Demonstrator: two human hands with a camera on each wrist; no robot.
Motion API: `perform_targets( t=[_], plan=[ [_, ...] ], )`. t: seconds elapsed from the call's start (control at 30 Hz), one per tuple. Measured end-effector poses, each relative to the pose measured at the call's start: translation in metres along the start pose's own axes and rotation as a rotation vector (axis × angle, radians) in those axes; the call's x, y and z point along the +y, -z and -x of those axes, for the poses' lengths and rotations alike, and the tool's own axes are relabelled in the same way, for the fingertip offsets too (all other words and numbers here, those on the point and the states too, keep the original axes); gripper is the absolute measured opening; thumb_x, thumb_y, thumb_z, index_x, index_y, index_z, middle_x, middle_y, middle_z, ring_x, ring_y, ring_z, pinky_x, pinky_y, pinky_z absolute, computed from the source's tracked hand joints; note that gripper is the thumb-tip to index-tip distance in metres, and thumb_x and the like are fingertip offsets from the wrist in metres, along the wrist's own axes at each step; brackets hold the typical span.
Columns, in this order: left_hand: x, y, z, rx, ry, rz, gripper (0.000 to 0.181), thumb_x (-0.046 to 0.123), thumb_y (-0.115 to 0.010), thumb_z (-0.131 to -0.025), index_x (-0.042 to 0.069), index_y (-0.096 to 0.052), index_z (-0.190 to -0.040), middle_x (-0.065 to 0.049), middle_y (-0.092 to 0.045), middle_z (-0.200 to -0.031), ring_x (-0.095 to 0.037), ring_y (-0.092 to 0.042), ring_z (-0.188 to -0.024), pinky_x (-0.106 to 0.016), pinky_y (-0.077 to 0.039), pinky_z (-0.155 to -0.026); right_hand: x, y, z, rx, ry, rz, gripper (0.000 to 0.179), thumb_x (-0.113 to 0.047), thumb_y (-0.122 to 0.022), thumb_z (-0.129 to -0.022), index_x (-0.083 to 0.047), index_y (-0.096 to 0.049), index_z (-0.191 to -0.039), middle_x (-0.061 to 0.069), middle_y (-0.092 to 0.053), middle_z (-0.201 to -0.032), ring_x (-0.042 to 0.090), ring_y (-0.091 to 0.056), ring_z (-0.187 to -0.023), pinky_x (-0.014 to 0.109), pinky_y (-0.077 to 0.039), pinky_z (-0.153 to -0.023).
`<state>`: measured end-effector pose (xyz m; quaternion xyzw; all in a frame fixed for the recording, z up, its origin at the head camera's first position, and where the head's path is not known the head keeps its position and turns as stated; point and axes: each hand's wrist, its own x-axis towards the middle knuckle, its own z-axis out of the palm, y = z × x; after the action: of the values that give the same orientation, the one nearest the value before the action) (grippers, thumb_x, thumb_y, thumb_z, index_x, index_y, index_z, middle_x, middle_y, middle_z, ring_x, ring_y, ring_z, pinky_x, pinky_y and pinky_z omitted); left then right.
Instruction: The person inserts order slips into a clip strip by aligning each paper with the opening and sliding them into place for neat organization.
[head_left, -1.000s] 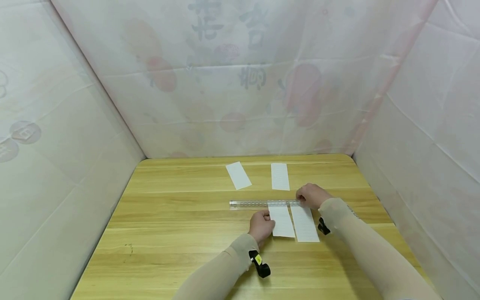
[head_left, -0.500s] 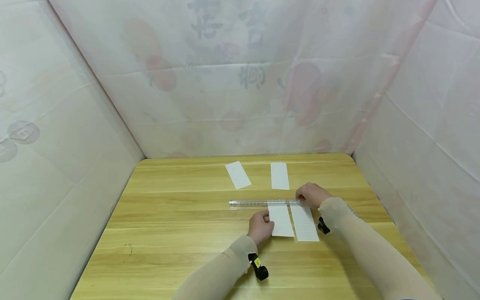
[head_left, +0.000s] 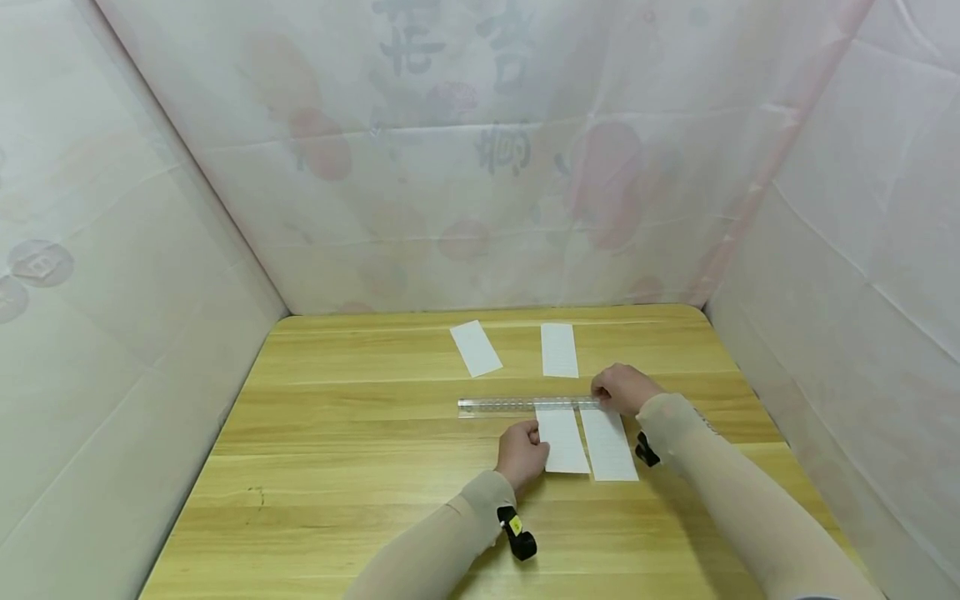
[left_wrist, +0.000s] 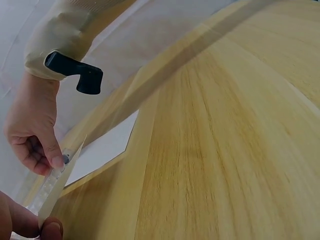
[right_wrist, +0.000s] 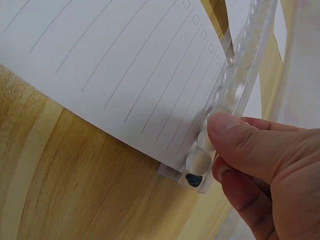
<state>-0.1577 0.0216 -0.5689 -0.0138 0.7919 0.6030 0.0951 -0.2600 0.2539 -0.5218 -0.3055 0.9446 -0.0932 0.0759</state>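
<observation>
A clear plastic strip (head_left: 491, 406) with a row of round bumps lies across the table in the head view. My right hand (head_left: 624, 389) pinches its right end between thumb and fingers; the right wrist view shows a dark spot on that strip end (right_wrist: 195, 179). Two white paper slips reach under the strip's near side. The left slip (head_left: 564, 442) is held at its left edge by my left hand (head_left: 522, 454), and stands tilted off the table in the left wrist view. Beside it, the right slip (head_left: 610, 446) lies flat, with ruled lines and small checkboxes.
Two more white slips rest farther back, one slanted (head_left: 476, 348) and one nearly straight (head_left: 559, 350). The wooden table (head_left: 337, 467) ends at printed cloth walls (head_left: 450, 208) at the back and on both sides.
The left slip's near edge has shifted very slightly under my left hand. Both hands keep their hold and nearly the same places; the view itself has tipped a little.
</observation>
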Motion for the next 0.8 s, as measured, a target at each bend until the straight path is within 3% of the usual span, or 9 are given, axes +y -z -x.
perform_targets(
  t=[0.37,0.57,0.8],
  plan=[
    [-0.0005,0.0048,-0.0009,-0.023,0.004,-0.01,0.048,-0.003,-0.059,-0.088,-0.007,-0.05,-0.134,0.002,-0.049,-0.071,-0.009,-0.038,-0.059,-0.024,-0.038,-0.059,-0.0017,0.0002,0.0004,-0.005,-0.02,-0.009,0.011,0.0,-0.071,-0.083,-0.012,-0.071,-0.084,-0.006,-0.061,-0.074,0.012,-0.047,-0.066,0.03,-0.042,-0.061],
    [-0.0027,0.0068,-0.0029,-0.038,-0.011,-0.018,0.049,-0.004,-0.057,-0.087,-0.006,-0.049,-0.136,0.003,-0.043,-0.065,-0.009,-0.03,-0.054,-0.023,-0.033,-0.053,-0.0018,-0.0004,0.0004,-0.006,-0.031,-0.015,0.01,-0.001,-0.071,-0.083,-0.011,-0.072,-0.086,-0.006,-0.062,-0.077,0.012,-0.048,-0.067,0.03,-0.043,-0.061],
    [-0.0043,0.0099,-0.0054,-0.063,-0.026,-0.076,0.047,-0.005,-0.057,-0.087,-0.006,-0.052,-0.134,0.003,-0.04,-0.061,-0.01,-0.031,-0.053,-0.024,-0.033,-0.055,-0.0008,-0.0022,0.0001,-0.011,-0.03,-0.011,0.01,-0.002,-0.072,-0.084,-0.012,-0.071,-0.085,-0.007,-0.06,-0.075,0.012,-0.047,-0.066,0.03,-0.042,-0.061]
  ],
)
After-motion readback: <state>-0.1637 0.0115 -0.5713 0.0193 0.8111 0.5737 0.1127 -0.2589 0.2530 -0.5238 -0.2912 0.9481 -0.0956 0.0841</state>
